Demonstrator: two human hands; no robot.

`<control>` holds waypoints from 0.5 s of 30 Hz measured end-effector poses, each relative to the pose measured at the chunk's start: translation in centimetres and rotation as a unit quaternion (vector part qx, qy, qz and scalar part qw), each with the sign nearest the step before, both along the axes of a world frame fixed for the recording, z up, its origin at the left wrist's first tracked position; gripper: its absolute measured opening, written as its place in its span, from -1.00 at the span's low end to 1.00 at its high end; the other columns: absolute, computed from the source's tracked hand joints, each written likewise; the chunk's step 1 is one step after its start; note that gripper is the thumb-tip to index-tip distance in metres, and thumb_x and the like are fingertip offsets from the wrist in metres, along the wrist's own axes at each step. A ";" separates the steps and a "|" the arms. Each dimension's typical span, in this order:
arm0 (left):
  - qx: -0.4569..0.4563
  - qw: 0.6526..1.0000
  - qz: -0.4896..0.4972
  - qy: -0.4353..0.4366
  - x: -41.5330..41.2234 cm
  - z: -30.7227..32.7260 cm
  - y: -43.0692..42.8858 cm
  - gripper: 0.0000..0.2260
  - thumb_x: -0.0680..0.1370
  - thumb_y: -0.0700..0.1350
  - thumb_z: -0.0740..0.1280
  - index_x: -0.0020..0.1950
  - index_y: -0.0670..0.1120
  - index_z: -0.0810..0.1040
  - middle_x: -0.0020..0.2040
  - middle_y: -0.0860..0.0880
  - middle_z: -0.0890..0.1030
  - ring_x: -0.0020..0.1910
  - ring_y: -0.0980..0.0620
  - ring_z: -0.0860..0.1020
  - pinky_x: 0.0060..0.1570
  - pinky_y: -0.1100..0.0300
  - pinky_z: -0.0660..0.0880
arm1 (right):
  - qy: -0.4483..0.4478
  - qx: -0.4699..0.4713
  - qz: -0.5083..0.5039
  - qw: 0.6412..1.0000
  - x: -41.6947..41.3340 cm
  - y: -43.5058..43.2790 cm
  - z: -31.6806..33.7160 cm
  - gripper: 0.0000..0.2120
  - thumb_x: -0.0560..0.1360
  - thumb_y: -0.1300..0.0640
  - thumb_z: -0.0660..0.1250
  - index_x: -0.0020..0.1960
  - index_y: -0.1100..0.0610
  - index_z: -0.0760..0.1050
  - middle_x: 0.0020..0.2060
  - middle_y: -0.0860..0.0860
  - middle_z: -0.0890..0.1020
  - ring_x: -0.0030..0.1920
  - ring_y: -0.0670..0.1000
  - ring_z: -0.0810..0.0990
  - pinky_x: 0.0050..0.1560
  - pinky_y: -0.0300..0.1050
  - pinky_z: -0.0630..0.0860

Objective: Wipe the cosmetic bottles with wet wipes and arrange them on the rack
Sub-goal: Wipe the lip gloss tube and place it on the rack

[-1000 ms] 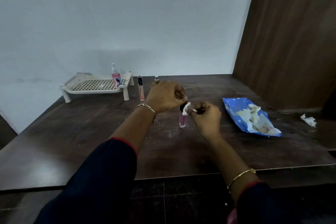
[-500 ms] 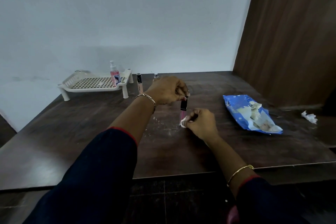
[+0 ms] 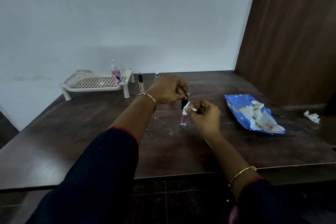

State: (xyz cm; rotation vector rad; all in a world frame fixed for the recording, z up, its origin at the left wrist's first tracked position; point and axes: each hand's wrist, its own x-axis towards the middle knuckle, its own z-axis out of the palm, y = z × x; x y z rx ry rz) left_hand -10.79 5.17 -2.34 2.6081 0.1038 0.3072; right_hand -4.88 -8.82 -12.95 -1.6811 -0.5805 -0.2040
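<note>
A slim pink tube with a black cap is seen standing upright on the dark table, near its middle and well apart from the rack. Its cap is pinched from above by the curled fingers of the left hand. A small white wipe is pressed against the tube just below the cap and is pinched between the thumb and bent fingers of the right hand. White specks are scattered on the table around the tube's foot.

A pale slotted rack on short legs is set at the far left, against the wall. A pink spray bottle is stood upright on its right end. Just beside the rack, on the table, a beige tube with a black cap is stood upright. A further small bottle is partly hidden behind the left hand.

To the right, an opened blue pack of wipes is laid flat, and a crumpled wipe is seen beyond it.
</note>
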 end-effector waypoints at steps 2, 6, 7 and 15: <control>0.001 1.000 -0.002 0.005 0.0 0.0 0.0 -0.83 0.38 -0.17 0.51 -0.21 0.10 0.62 -0.15 0.10 0.71 -0.14 0.27 0.63 0.15 0.13 0.53 | 0.008 -0.023 0.016 1.000 -0.2 -0.3 -0.9 -0.75 0.25 0.27 0.56 -0.42 0.12 0.49 -0.40 -0.11 0.64 -0.32 -0.12 0.61 -0.19 -0.08 0.57; 0.030 1.000 -0.003 0.007 -0.1 0.4 -0.2 -0.86 0.40 -0.17 0.48 -0.11 0.05 0.65 -0.15 0.13 0.70 -0.19 0.36 0.60 0.15 0.19 0.52 | 0.005 -0.056 0.029 0.998 -0.2 -0.8 -1.3 -0.87 0.26 0.28 0.54 -0.34 0.14 0.60 -0.34 -0.05 0.68 -0.24 -0.05 0.66 -0.13 -0.11 0.60; 0.042 0.999 -0.005 0.008 -0.1 0.5 -0.2 -0.85 0.41 -0.17 0.47 -0.09 0.05 0.65 -0.15 0.14 0.70 -0.18 0.38 0.59 0.17 0.20 0.50 | 0.013 -0.042 0.025 0.999 -0.3 -0.7 -1.2 -0.85 0.26 0.28 0.54 -0.36 0.12 0.59 -0.35 -0.05 0.68 -0.25 -0.06 0.66 -0.12 -0.10 0.60; 0.070 0.997 -0.016 0.003 -0.5 0.6 -0.2 -0.82 0.42 -0.22 0.43 -0.11 0.07 0.65 -0.15 0.19 0.69 -0.14 0.35 0.60 0.17 0.16 0.50 | 0.065 0.064 -0.002 0.996 -1.8 0.3 -0.6 -0.78 0.26 0.24 0.57 -0.23 -0.02 0.61 -0.27 -0.04 0.69 -0.20 -0.07 0.66 -0.05 -0.10 0.57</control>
